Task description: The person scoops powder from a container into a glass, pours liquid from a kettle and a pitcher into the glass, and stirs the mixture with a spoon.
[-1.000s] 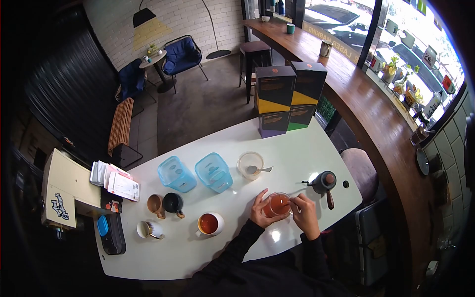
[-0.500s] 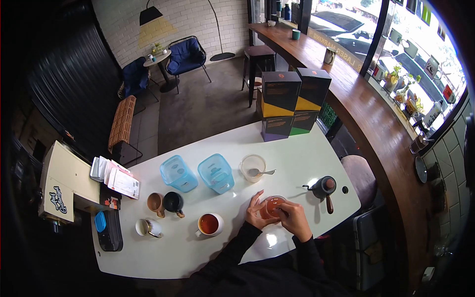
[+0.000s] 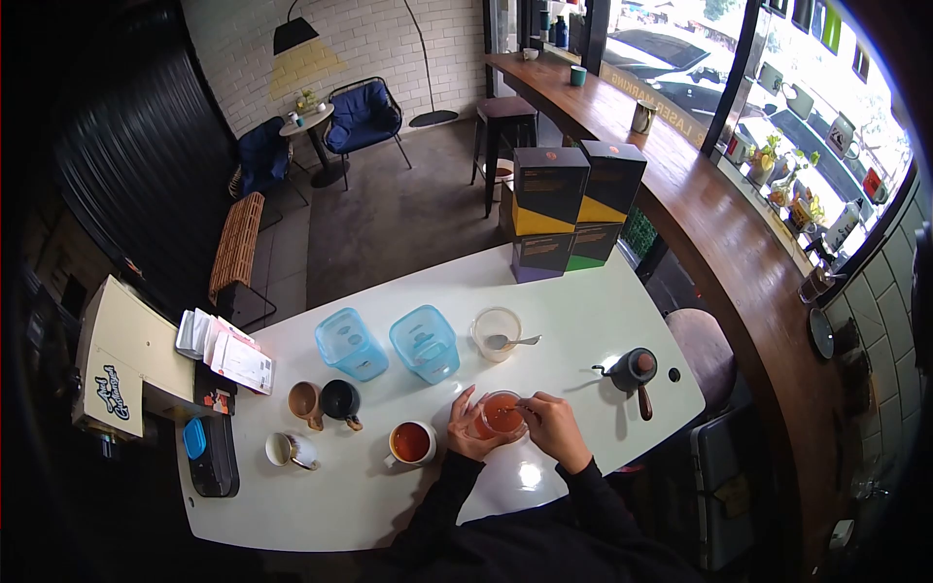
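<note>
A clear cup of reddish-orange drink [image 3: 502, 416] stands at the table's near side. Wrapped round its left side, my left hand [image 3: 465, 429] holds it. My right hand [image 3: 554, 428] pinches a thin stirrer [image 3: 516, 408] over the right rim, its lower end in the drink; the fingers hide most of it. A white mug of dark red tea [image 3: 410, 443] sits left of my left hand. Beyond the cup is a clear plastic tub [image 3: 489, 325] with a metal spoon [image 3: 512, 341] laid in it.
Two blue translucent containers [image 3: 425, 346] stand farther back, near brown [image 3: 304, 398] and black [image 3: 340, 399] mugs. A white mug [image 3: 290, 448] is at left. A small dark kettle [image 3: 637, 369] stands at right. Stacked black boxes [image 3: 550, 185] occupy the far corner.
Both hands and the cup have shifted left, closer to the white mug. My right hand has drawn back from over the drink, leaving more of its surface visible.
</note>
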{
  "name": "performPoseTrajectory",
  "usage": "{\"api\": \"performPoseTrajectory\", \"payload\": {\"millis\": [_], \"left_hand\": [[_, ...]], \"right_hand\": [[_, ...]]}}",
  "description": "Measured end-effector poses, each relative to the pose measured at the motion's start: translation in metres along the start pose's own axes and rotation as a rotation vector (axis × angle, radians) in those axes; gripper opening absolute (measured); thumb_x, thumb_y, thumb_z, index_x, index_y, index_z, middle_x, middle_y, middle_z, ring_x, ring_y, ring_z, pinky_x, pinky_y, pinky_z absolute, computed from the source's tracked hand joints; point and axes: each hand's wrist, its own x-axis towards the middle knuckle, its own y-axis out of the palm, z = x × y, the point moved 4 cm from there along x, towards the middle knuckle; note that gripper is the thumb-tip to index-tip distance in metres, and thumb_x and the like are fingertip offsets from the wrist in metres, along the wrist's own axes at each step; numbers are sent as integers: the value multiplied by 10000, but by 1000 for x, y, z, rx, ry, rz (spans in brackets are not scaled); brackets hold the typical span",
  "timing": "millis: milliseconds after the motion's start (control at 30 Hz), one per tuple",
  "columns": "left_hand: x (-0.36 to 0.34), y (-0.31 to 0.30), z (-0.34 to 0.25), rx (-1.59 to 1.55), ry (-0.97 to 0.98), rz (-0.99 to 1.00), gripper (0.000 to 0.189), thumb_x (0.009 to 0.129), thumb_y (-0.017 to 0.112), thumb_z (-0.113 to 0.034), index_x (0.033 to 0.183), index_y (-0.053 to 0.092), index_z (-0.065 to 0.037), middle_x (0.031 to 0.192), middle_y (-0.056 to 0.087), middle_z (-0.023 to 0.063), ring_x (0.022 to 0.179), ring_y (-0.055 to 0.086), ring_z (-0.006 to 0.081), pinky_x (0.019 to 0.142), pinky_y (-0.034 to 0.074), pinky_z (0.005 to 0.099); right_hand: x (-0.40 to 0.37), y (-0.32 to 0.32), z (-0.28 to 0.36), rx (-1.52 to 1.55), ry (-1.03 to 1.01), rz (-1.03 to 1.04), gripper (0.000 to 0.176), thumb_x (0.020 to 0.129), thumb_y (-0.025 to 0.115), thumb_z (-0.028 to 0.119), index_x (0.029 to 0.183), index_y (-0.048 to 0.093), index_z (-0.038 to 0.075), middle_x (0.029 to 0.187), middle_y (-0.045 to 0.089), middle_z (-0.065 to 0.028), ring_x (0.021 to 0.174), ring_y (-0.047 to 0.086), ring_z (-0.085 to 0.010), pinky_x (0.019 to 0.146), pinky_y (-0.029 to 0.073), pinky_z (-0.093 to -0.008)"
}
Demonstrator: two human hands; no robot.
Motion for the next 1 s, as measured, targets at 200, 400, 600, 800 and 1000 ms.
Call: {"api": "performPoseTrajectory", "payload": {"millis": [200,400,600,800,1000], "left_hand": [[-2,-14,-5,-296,-121,-82,788,521,979,-310,1179,686,11,1408,444,198,1275,522,296,1050,468,431],[-9,-17,8,-116,-111,-74,787,514,977,-337,1150,688,24,1411,452,195,1283,515,280,1046,471,419],[-10,-20,5,-116,-152,-101,776,504,981,-336,1130,693,22,1389,490,198,1274,525,290,1051,465,418],[-11,-23,6,-122,-140,-115,781,491,986,-325,1123,691,27,1394,500,192,1244,555,295,1033,482,417],[-10,-22,-1,-108,-143,-146,741,500,981,-334,1083,695,22,1363,534,196,1237,566,289,1011,498,404]], "right_hand": [[1,17,20,46,-104,104,113,846,649,65,911,720,7,813,656,-155,695,633,-367,648,509,-417],[5,10,20,-94,-86,205,105,845,650,71,895,719,10,802,647,-142,704,632,-360,639,505,-417],[13,15,17,-103,-56,57,106,846,646,65,899,720,12,798,638,-136,710,633,-359,640,505,-419],[11,22,30,37,-119,123,117,858,636,68,924,715,14,820,645,-135,718,632,-360,651,505,-424],[10,14,18,-103,-76,148,112,856,630,73,908,707,11,822,639,-135,735,630,-362,651,504,-426]]}}
